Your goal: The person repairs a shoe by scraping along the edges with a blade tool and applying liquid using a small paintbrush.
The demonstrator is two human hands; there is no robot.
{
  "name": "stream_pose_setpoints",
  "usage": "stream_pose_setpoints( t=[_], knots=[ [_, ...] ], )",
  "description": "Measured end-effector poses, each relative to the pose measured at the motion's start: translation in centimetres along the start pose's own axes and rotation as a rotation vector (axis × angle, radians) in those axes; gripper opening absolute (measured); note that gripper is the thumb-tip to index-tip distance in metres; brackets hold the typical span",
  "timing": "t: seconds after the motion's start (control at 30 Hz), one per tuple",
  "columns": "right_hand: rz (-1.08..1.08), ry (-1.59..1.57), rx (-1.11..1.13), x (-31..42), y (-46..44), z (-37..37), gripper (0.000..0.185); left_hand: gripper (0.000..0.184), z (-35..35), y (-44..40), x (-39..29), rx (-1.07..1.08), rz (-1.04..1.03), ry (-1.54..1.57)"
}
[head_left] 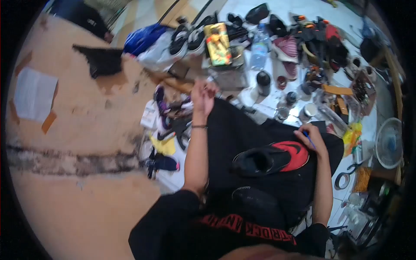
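A black and red sneaker [277, 158] rests across my lap on black cloth [227, 134], its dark opening toward the left. Just beyond its red end, my right hand [311, 138] is closed around a thin blue tool [308, 139], like a pen or an awl handle; its tip is not clear. My left hand [204, 94] is raised well away from the sneaker, fingers curled together. Anything between those fingers is too small to make out. A second dark shoe-like shape [253, 200] lies nearer my body, partly lost against the black clothing.
Several shoes [286, 47] crowd the far floor around a water bottle [260, 47] and a yellow box [218, 43]. Jars [308, 110] stand beyond my lap. To the right are a fan [389, 143] and a tape roll [342, 180]. A wall [86, 130] rises at left.
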State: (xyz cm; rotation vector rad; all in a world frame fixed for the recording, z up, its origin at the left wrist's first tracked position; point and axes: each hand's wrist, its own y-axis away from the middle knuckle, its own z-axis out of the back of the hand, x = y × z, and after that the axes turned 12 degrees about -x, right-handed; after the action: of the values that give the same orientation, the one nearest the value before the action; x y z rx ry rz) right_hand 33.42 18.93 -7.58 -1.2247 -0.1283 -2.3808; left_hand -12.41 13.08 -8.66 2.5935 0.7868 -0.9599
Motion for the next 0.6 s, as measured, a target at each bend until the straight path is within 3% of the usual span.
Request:
stream_pose_setpoints(
  t=[0.03, 0.1, 0.13, 0.2, 0.23, 0.33, 0.37, 0.4, 0.43, 0.47, 0.5, 0.53, 0.6],
  knots=[
    [-0.022, -0.018, -0.039, 0.2, 0.3, -0.1, 0.029, 0.042, -4.5, -0.7, -1.9, 0.047, 0.047, -0.058],
    [-0.056, -0.039, -0.031, 0.3, 0.5, 0.2, 0.026, 0.048, -5.0, -0.3, -2.7, 0.033, 0.044, -0.012],
    [0.059, 0.225, -0.074, -1.7, 0.5, -0.8, 0.026, 0.049, -5.2, -0.5, -2.7, 0.002, 0.051, 0.013],
    [-0.117, 0.410, -0.126, -0.1, -0.4, -0.9, 0.027, 0.051, -5.2, -2.0, -1.8, 0.100, 0.062, 0.027],
    [0.014, 0.298, -0.147, -1.4, -0.5, -1.2, 0.027, 0.052, -5.7, -1.9, -1.9, 0.111, 0.059, -0.010],
    [-0.147, -0.119, -0.012, -0.1, -0.5, 0.2, 0.022, 0.052, -6.6, -1.6, -1.8, 0.080, 0.042, -0.060],
    [-0.044, 0.103, 0.020, -1.2, -0.6, 0.0, 0.023, 0.051, -6.1, -2.7, -1.8, 0.166, 0.062, -0.017],
    [0.016, 0.292, -0.231, -2.3, 0.2, -1.7, 0.025, 0.051, -4.7, -2.7, -1.7, 0.227, 0.098, 0.014],
    [0.044, 0.368, -0.231, -2.2, -0.2, -2.0, 0.026, 0.050, -6.3, -1.8, -2.0, 0.162, 0.090, 0.007],
    [0.042, 0.430, -0.207, -1.9, -0.1, -2.3, 0.027, 0.050, -8.1, -1.1, -2.2, -0.143, 0.093, 0.013],
    [-0.108, 0.260, -0.017, -1.3, 2.3, -2.7, 0.026, 0.048, -4.6, 3.0, -2.3, -0.168, 0.140, -0.068],
    [-0.168, 0.124, 0.076, -1.2, -0.4, -1.3, 0.026, 0.046, -4.6, 1.9, -1.7, -0.094, 0.118, -0.086],
    [0.017, 0.215, -0.053, -1.4, -0.3, -1.1, 0.029, 0.043, -5.6, -1.4, -2.0, 0.056, 0.001, -0.095]
  ],
)
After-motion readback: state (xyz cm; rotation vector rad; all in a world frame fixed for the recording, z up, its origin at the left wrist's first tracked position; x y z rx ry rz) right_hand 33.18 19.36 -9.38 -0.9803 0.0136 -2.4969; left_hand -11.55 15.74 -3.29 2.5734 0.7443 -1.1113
